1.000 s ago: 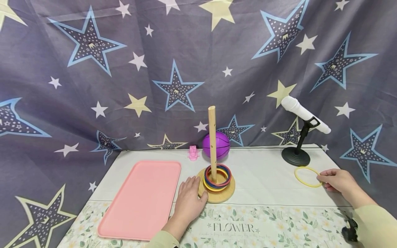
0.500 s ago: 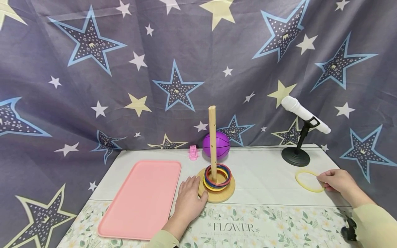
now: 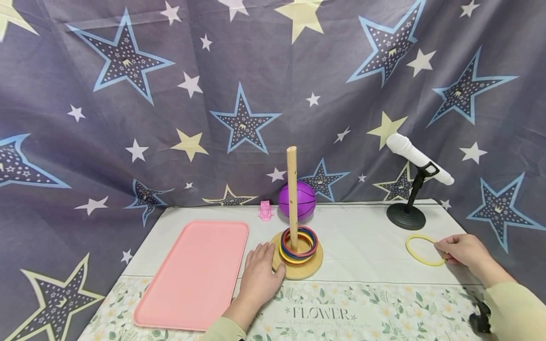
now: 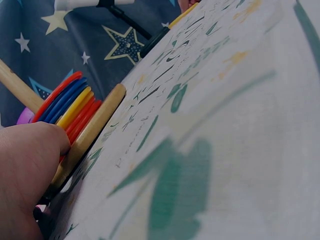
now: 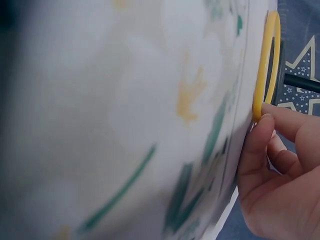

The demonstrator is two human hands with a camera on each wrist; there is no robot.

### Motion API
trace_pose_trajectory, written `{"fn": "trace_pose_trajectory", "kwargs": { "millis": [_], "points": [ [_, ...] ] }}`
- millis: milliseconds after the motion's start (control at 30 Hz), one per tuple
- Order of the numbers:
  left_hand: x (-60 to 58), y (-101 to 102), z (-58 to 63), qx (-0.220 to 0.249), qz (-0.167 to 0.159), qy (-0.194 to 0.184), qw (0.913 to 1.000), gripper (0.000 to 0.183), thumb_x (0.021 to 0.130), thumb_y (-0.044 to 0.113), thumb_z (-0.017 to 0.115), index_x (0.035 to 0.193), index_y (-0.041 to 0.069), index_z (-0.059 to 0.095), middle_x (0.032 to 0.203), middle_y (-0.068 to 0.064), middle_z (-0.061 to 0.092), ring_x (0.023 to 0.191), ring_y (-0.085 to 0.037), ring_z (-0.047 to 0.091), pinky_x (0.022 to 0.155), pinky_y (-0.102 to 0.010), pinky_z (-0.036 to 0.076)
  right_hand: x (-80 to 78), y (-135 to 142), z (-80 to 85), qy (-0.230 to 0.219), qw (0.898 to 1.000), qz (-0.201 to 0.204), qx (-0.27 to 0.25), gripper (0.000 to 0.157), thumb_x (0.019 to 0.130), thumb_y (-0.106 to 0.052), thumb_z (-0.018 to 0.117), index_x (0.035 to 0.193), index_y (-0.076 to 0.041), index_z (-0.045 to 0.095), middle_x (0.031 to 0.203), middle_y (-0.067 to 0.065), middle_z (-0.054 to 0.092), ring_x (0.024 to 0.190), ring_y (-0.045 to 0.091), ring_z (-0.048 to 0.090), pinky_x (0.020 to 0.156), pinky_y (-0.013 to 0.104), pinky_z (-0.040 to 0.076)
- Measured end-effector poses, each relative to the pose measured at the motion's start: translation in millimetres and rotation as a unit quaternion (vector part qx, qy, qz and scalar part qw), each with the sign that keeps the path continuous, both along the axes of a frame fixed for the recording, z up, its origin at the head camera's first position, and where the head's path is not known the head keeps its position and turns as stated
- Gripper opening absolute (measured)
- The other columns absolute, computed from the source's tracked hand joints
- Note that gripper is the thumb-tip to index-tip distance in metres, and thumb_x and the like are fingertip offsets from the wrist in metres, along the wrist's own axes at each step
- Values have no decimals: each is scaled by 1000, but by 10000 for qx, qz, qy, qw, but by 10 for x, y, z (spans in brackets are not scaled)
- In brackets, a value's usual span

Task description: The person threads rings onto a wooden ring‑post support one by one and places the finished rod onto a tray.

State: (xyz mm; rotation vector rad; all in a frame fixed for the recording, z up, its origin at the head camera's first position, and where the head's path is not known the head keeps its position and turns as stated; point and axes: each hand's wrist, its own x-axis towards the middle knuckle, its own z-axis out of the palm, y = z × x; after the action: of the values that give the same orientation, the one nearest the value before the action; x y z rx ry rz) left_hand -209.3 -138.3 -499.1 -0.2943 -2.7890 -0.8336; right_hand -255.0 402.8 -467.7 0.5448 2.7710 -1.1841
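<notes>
A ring toss stand has a round wooden base (image 3: 304, 272) and an upright wooden peg (image 3: 292, 189). Red, blue and yellow rings (image 3: 313, 244) lie stacked around the peg. My left hand (image 3: 261, 279) rests at the base's left edge, fingers extended, thumb by its front; in the left wrist view the thumb (image 4: 47, 140) lies against the base, beside the rings. At the far right, my right hand (image 3: 465, 251) pinches a yellow ring (image 3: 415, 259) between thumb and index finger. The right wrist view shows that ring (image 5: 261, 70) low at the tabletop; whether it touches is unclear.
A pink tray (image 3: 196, 274) lies left of my left hand. Behind the peg sit a purple ball (image 3: 304, 201) and a small pink plastic item (image 3: 266, 211). A white microphone (image 3: 418, 156) on a black stand (image 3: 406, 216) stands beyond the yellow ring. A starry curtain backs the table.
The yellow ring in my right hand has dipped, its near edge now lower and nearer to me. My left hand and the stand have stayed in place.
</notes>
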Motion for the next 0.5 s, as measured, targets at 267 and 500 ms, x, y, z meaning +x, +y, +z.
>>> {"fn": "trace_pose_trajectory", "kwargs": {
  "millis": [267, 500],
  "points": [
    [4, 8, 3, -25, 9, 31, 10000, 65, 103, 28, 70, 154, -9, 56, 160, -32, 52, 156, -49, 41, 132, -66, 22, 20, 16, 64, 263, 9986, 451, 53, 28, 106, -20, 70, 100, 6, 75, 73, 0, 64, 68, 17, 60, 58, 30, 52],
    [-2, 3, -4, -36, 1, 63, 10000, 66, 102, 28, 70, 155, -9, 56, 160, -32, 52, 156, -49, 41, 131, -66, 22, 43, -94, 237, 481, 9965, 665, 142, 35, 108, -27, 68, 109, 8, 75, 72, 0, 65, 69, 19, 59, 60, 33, 49]
  ]
}}
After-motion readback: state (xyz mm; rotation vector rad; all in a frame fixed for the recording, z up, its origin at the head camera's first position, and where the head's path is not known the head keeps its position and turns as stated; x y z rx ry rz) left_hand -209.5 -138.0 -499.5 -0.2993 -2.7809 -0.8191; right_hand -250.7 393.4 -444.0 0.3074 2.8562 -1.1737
